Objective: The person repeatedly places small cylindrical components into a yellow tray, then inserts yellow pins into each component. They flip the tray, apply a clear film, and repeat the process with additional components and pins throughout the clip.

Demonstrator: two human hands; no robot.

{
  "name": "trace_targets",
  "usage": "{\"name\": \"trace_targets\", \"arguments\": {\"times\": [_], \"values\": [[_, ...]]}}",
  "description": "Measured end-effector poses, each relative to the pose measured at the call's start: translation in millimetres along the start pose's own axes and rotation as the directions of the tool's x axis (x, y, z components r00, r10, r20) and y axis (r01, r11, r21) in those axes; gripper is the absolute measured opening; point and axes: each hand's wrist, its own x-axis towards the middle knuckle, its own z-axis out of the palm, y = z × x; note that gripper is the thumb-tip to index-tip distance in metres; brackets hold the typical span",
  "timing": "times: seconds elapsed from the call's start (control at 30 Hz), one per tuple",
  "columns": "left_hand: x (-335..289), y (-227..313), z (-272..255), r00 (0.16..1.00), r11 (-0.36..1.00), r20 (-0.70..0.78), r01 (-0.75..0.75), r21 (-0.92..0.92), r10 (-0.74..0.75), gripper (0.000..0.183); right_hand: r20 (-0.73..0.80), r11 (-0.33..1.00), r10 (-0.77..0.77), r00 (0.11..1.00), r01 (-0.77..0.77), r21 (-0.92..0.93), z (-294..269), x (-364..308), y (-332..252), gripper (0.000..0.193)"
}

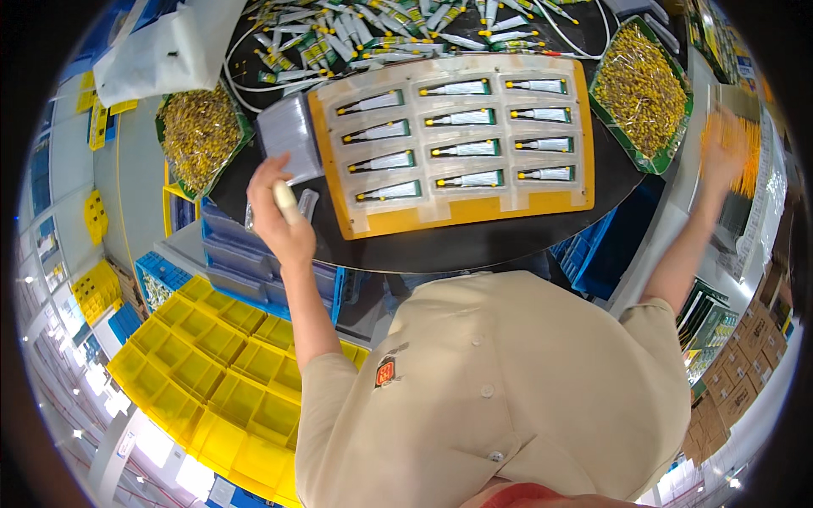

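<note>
Hands, two, bare; clock positions taken from the orange-edged tray as centre, 12 at the far side.
- Left hand: at 8 o'clock, fingers loosely bent, a pale cover on one digit; beside a stack of clear plastic pieces at 9 o'clock. Whether it grasps anything cannot be told.
- Right hand: at 3 o'clock, blurred, arm outstretched, at a bunch of orange strips; grasp cannot be told.
- Orange-edged tray: one, on the black tabletop. Contains twelve small tubes, three columns of four, pale with green ends, yellow tips toward 9 o'clock.
- Loose tubes: a heap, 11 to 1 o'clock.
- Green containers: two, filled with small yellow-headed pieces; one at 9 o'clock beyond the plastic stack, one at 2 o'clock.
- Yellow bins: grouped below tabletop level, 7 o'clock.
</note>
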Motion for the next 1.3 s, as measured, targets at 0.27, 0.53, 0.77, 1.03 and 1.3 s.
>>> {"name": "trace_targets", "arguments": {"times": [0.27, 0.53, 0.77, 1.03, 1.3], "values": [[-64.2, 8.6, -4.4, 0.968, 0.994, 0.229, -0.105, -0.018, 0.107, 0.024, 0.484, 0.758, 0.486, 0.727, -0.075, -0.648, -54.2, -37.1, 367.0, 0.062], [71.1, -136.5, -66.0, 0.98, 0.802, -0.075, -0.107, 0.588, 0.185, 0.027, 0.435, 0.843, 0.481, 0.762, -0.265, -0.469, -109.7, 1.0, 304.4, 0.041], [91.6, -182.8, -72.2, 0.986, 0.633, -0.163, 0.155, 0.758, -0.046, 0.079, -0.27, 0.985, 0.08, 0.96, -0.034, 0.168, -150.9, -58.4, 22.7, 0.054], [74.4, -53.1, 3.3, 0.973, 0.981, -0.122, -0.193, 0.026, 0.194, 0.048, -0.094, 0.819, -0.247, 0.964, 0.26, 0.511, -55.2, -203.9, -191.8, 0.037], [-1.1, 30.9, 110.0, 0.806, 0.857, 0.567, -0.405, 0.32, 0.169, 0.066, 0.059, 0.806, -0.447, 0.893, 0.373, 0.46, -17.7, -252.3, -224.6, 0.04]]}}
